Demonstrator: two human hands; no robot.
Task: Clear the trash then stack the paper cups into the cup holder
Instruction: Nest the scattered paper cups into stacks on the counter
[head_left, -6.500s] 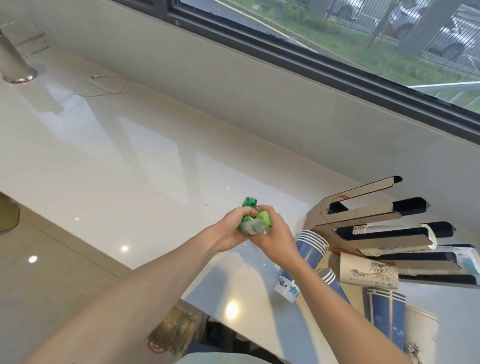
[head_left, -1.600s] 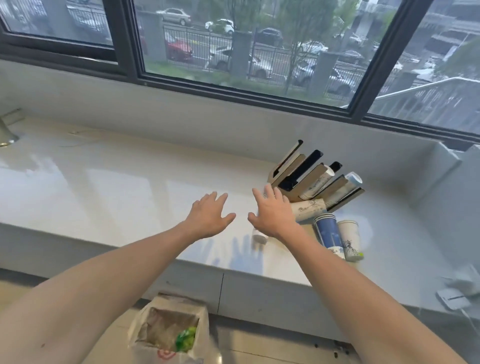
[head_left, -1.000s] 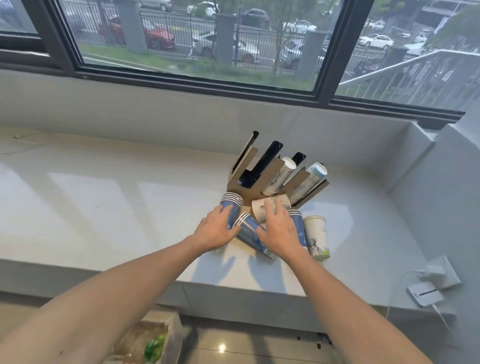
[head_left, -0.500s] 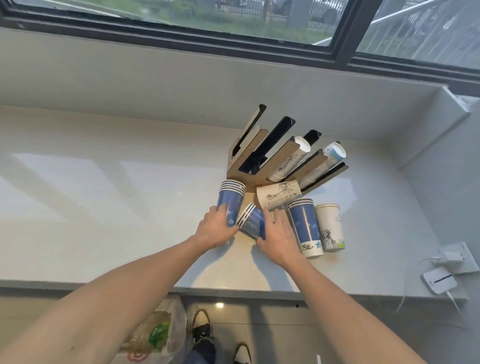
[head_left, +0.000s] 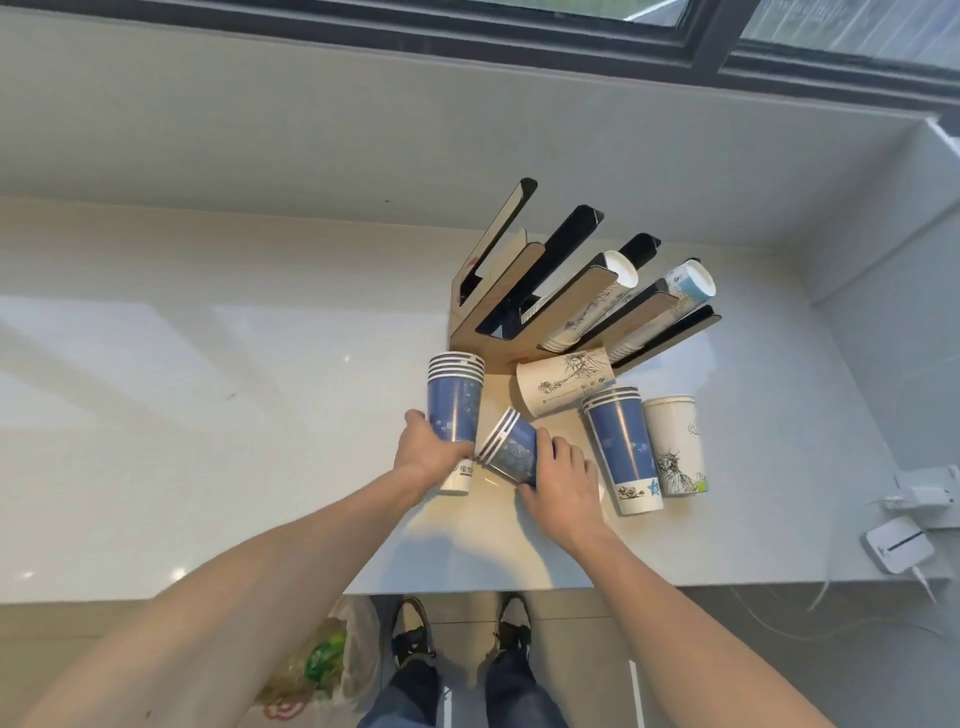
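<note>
the cup holder (head_left: 519, 312) stands on the table (head_left: 208, 415) near the back wall, its slanted slots fanned out; two slots on its right side already carry cups, the slots on its left side look empty. just in front of the cup holder lie the loose paper cups: a tall blue stack (head_left: 454, 405), a short tilted blue stack (head_left: 511, 449), a white cup on its side (head_left: 563, 387), another blue stack (head_left: 623, 447) and a white cup (head_left: 675, 447) furthest right. the left hand (head_left: 431, 452) is clamped around the lower part of the tall blue stack, and the right hand (head_left: 563, 478) is curled around the short tilted blue stack. below the table edge, in front of the cup holder, a trash bag (head_left: 322, 670) on the floor holds green waste, and no trash shows on the table, so clearing looks done. stacking seems barely begun: all five loose groups remain outside the slots.
</note>
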